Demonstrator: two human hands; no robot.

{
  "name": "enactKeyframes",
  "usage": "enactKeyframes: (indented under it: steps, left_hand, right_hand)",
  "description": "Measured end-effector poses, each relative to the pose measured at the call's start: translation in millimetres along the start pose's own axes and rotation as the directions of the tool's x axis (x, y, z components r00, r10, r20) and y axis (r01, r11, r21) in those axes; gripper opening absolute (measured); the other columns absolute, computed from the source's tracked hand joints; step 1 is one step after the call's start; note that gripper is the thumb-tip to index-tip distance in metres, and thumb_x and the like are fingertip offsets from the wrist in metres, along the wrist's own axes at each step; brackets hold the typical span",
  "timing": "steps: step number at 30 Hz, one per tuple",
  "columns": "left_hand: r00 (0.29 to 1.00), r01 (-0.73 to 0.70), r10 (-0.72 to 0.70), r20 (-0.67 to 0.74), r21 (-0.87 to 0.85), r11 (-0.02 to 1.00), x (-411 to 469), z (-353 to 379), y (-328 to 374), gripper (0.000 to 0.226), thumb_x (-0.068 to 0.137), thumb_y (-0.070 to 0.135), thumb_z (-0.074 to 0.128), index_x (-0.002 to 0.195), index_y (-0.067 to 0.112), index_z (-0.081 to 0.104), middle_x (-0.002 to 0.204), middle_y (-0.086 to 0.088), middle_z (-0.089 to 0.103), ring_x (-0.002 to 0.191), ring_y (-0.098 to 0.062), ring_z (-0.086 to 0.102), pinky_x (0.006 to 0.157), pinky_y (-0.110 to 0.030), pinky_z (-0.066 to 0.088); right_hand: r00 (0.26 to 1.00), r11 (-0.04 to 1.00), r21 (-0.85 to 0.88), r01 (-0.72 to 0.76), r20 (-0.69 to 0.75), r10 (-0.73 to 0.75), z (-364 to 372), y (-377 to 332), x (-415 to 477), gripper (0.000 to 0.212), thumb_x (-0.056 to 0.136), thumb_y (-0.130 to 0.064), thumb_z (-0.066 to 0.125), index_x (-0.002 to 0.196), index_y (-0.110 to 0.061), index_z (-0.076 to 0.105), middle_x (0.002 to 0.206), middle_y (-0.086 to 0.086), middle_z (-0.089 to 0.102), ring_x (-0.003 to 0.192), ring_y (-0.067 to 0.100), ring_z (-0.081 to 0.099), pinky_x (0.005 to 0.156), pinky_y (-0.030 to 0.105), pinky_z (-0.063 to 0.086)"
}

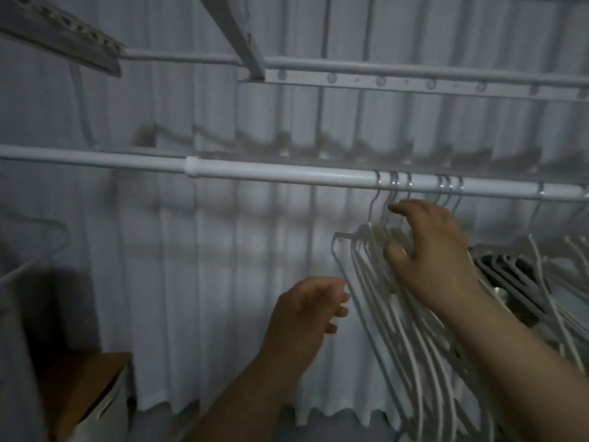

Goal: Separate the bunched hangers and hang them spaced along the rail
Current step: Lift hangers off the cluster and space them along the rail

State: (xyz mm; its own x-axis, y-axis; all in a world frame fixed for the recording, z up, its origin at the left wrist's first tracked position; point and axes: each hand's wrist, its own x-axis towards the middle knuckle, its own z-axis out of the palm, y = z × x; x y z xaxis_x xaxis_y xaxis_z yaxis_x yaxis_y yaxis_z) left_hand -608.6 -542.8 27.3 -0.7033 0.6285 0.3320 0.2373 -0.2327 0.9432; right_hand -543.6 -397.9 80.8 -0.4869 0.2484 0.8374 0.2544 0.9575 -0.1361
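The tops of the bunched hangers [398, 339] are grasped by the right hand [430, 250]: the fingers are curled in among the wire necks just under the hooks, and the thumb is pressed against the plastic shoulders. The left hand [306, 311] is held lower and to the left with loosely curled fingers. Nothing is held in it, and its fingertips are seen just beside the outermost hanger's sloping arm; contact cannot be confirmed because of blur.

The hangers are hooked over the white rail [271, 172], towards its right part, in two tight groups of hooks with a small gap between. They are pale grey-white, thin-armed, with metal hooks, and are fanned closely against one another, slanting down to the right. A second cluster of hangers [541, 275] is seen further right along the same rail.

A cardboard box [95, 393] is placed at the lower left, with an open flap; its contents cannot be made out. A pleated white curtain [191, 282] is hung behind the rail, and a wire shelf [414, 74] is mounted above.
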Motion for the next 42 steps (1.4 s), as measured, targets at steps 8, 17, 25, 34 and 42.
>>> enactKeyframes:
  steps: [8, 17, 25, 34, 42]
  left_hand:
    - [0.984, 0.177, -0.178, -0.02, -0.05, 0.983, 16, 87, -16, 0.014, 0.084, 0.03, 0.061, 0.092, 0.033, 0.05, 0.072, 0.007, 0.061, 0.056, -0.003, 0.058, 0.054, -0.019, 0.044]
    - [0.962, 0.218, -0.238, -0.132, -0.152, 0.964, 18, 94, -11, 0.027, 0.087, 0.01, 0.055, 0.113, 0.016, 0.055, 0.08, -0.009, 0.065, 0.059, -0.015, 0.061, 0.048, -0.02, 0.052]
    - [0.923, 0.153, -0.193, -0.333, -0.143, 0.978, 9, 41, -14, 0.035, 0.092, 0.002, 0.04, 0.124, 0.011, 0.052, 0.067, -0.004, 0.052, 0.028, -0.002, 0.04, 0.031, -0.013, 0.03]
    - [0.842, 0.072, -0.144, -0.519, -0.158, 0.985, -4, -45, -2, 0.029, 0.091, 0.004, 0.049, 0.118, 0.015, 0.051, 0.061, -0.003, 0.042, 0.025, -0.002, 0.034, 0.031, -0.008, 0.025]
    - [0.818, 0.005, -0.099, -0.566, -0.166, 0.986, -12, -134, 14, 0.022, 0.094, 0.005, 0.039, 0.11, 0.01, 0.054, 0.061, -0.002, 0.038, 0.026, -0.002, 0.029, 0.03, -0.008, 0.023]
  right_hand:
    - [0.883, 0.781, 0.437, -0.447, 0.354, 0.307, -10, 51, -41, 0.036, 0.088, -0.016, 0.055, 0.123, -0.011, 0.049, 0.112, -0.002, 0.054, 0.094, 0.009, 0.049, 0.08, 0.02, 0.034]
    - [0.82, 0.542, 0.624, -0.562, 0.505, 0.269, 11, 38, -49, 0.028, 0.091, -0.009, 0.049, 0.118, -0.01, 0.053, 0.084, -0.014, 0.054, 0.073, 0.002, 0.056, 0.063, 0.008, 0.046]
    - [0.825, 0.483, 0.68, -0.551, 0.532, 0.192, 36, 12, -41, 0.033, 0.088, -0.007, 0.056, 0.113, -0.023, 0.042, 0.085, -0.008, 0.054, 0.06, 0.007, 0.051, 0.057, 0.016, 0.045]
    - [0.861, 0.712, 0.529, -0.462, 0.461, 0.216, 57, -22, -38, 0.054, 0.084, -0.02, 0.062, 0.132, -0.017, 0.04, 0.084, -0.014, 0.049, 0.072, 0.016, 0.055, 0.098, 0.053, 0.039]
    - [0.872, 0.912, 0.11, -0.395, 0.358, 0.335, 51, -67, -26, 0.067, 0.083, -0.036, 0.06, 0.141, -0.019, 0.03, 0.146, 0.008, 0.033, 0.135, 0.03, 0.026, 0.111, 0.042, 0.013]
